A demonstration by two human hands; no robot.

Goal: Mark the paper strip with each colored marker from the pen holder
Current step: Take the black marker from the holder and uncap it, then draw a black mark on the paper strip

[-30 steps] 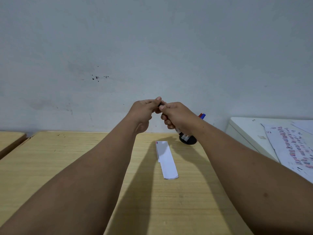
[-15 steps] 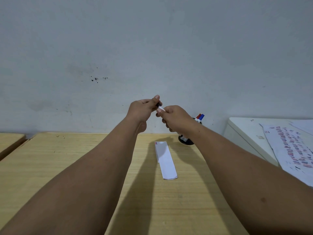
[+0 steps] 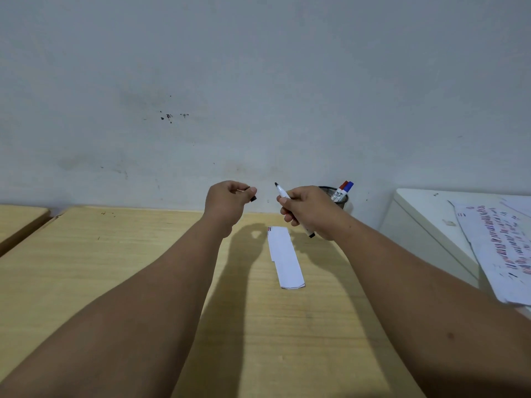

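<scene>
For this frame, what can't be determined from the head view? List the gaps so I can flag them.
- Marks on the paper strip: only tiny strokes at its far corner, too small to count.
- Pen holder: largely hidden behind the right hand.
- Black marker barrel: mostly wrapped by that hand.
- Cap: mostly hidden in the left hand.
- Scribbled sheets: cut off by the right edge.

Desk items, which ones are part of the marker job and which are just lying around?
Job: black marker in right hand; its cap in left hand; paper strip; pen holder with red marker and blue marker.
Lying about: scribbled sheets on white cabinet.
</scene>
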